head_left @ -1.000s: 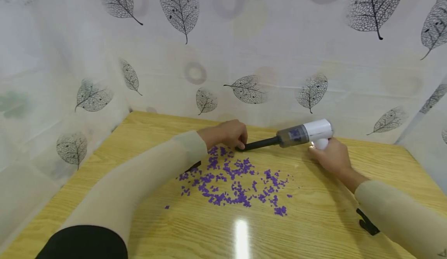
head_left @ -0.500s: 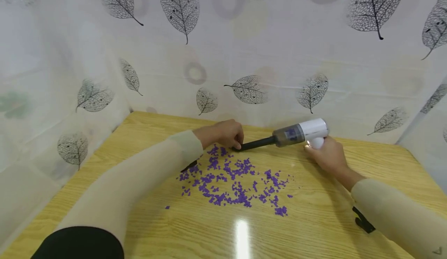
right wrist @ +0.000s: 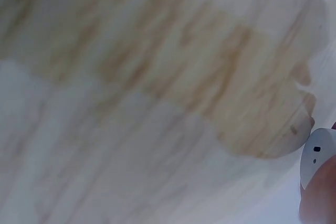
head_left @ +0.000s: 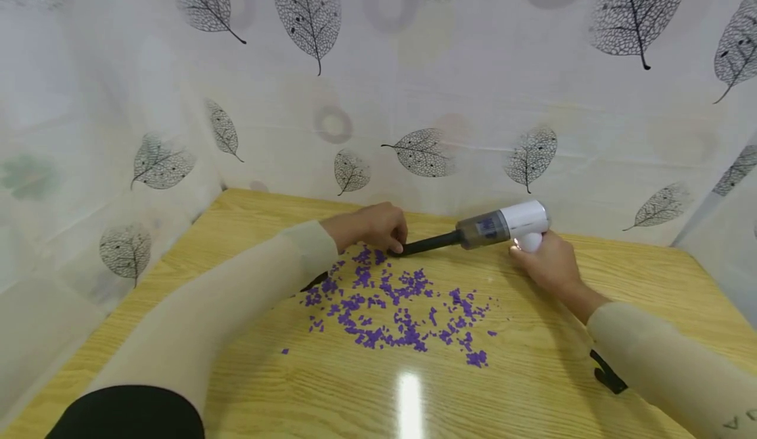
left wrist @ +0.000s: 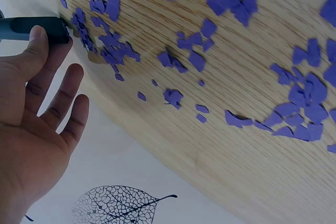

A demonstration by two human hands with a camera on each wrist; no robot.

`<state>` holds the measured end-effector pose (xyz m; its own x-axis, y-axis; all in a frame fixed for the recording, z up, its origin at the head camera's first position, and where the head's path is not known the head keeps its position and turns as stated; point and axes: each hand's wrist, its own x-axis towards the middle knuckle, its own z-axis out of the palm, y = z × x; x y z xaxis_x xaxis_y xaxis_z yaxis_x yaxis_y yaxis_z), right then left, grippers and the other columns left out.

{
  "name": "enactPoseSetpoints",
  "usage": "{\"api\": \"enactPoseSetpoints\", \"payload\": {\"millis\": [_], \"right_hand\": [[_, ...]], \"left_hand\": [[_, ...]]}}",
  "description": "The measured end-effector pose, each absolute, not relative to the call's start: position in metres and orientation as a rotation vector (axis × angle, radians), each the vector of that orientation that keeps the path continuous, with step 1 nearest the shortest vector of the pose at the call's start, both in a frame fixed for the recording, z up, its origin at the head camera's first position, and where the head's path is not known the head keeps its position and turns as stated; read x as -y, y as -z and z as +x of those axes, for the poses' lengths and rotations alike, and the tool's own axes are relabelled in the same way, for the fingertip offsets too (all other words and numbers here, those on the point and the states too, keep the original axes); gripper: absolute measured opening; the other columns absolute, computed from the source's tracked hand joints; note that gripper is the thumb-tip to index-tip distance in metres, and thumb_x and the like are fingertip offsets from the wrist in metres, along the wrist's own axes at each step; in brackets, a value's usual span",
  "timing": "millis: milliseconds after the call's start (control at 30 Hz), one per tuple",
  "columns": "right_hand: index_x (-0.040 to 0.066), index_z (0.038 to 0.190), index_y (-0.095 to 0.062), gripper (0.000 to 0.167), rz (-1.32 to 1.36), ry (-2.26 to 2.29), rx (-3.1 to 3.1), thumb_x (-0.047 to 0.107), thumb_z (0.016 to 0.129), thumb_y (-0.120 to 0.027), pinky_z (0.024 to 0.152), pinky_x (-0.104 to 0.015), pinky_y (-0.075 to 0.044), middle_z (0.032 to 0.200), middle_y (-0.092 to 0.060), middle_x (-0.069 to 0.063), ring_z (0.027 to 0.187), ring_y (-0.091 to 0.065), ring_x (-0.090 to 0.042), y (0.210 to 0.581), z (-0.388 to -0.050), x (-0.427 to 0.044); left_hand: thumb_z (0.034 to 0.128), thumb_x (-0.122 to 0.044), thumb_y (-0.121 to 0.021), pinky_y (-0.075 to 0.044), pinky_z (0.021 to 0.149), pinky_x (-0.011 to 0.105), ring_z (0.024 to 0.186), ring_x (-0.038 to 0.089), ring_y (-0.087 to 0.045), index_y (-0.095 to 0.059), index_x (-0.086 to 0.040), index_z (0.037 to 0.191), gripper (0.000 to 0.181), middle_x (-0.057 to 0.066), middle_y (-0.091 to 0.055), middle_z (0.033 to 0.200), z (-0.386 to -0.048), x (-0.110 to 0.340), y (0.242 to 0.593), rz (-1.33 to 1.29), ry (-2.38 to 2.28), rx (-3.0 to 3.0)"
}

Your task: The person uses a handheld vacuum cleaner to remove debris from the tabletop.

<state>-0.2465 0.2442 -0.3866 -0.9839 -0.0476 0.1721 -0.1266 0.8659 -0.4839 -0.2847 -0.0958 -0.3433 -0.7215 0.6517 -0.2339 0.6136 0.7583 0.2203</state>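
One vacuum (head_left: pixel 505 222): left hand (head_left: pixel 381 225) fingers pinching nozzle (head_left: pixel 428 244), right hand (head_left: pixel 552 261) fingers curled round handle (head_left: pixel 529 242). Purple scraps (left wrist: pixel 197 60): dozens.

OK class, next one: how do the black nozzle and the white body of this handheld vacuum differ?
Colour: the black nozzle is dark, while the white body is pale.
Shape: the nozzle is long and thin; the body is shorter and much thicker.
Hold: the left hand pinches the nozzle near its tip, whereas the right hand grips the handle below the body.
Shared: both join the same see-through container.
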Motion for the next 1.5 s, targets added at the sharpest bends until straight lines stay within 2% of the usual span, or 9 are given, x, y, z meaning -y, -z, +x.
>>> {"api": "enactPoseSetpoints", "payload": {"millis": [400, 633, 1033, 1500], "right_hand": [[-0.012, 0.105, -0.057, 0.049, 0.149, -0.77, 2.865, 0.032, 0.088, -0.069, 0.06, -0.036, -0.048, 0.09, -0.065, -0.027, 0.076, -0.062, -0.034, 0.3871, -0.2483, -0.2384], [-0.013, 0.109, -0.056, 0.051, 0.148, -0.779, 2.885, 0.032, 0.088, -0.068, 0.07, -0.047, -0.053, 0.096, -0.065, -0.029, 0.083, -0.063, -0.038, 0.3853, -0.2474, -0.2364], [-0.014, 0.112, -0.055, 0.052, 0.134, -0.785, 2.894, 0.032, 0.089, -0.067, 0.073, -0.05, -0.054, 0.1, -0.065, -0.032, 0.086, -0.064, -0.041, 0.3865, -0.2483, -0.2371], [-0.013, 0.111, -0.055, 0.052, 0.122, -0.778, 2.896, 0.034, 0.09, -0.066, 0.069, -0.045, -0.054, 0.097, -0.065, -0.03, 0.083, -0.063, -0.037, 0.3866, -0.2475, -0.237]], "left_hand": [[0.0927, -0.028, -0.072, -0.054, 0.087, 0.029, 0.092, 0.014, -0.068, -0.078, -0.014, 0.101, 0.017, -0.002, -0.075, 0.099, -0.2853, 0.1017, 0.3456, 0.96, -0.172, -2.662], [0.0928, -0.025, -0.072, -0.054, 0.085, 0.028, 0.088, 0.014, -0.068, -0.078, -0.012, 0.099, 0.016, 0.001, -0.076, 0.096, -0.2838, 0.1037, 0.344, 1.029, -0.182, -2.629], [0.0918, -0.022, -0.073, -0.055, 0.083, 0.029, 0.089, 0.015, -0.069, -0.078, -0.01, 0.1, 0.015, 0.003, -0.076, 0.097, -0.2818, 0.1019, 0.3396, 1.07, -0.163, -2.599], [0.0902, -0.023, -0.075, -0.056, 0.083, 0.028, 0.089, 0.014, -0.069, -0.078, -0.011, 0.098, 0.014, 0.001, -0.076, 0.096, -0.2836, 0.1015, 0.337, 1.043, -0.173, -2.591]]}}
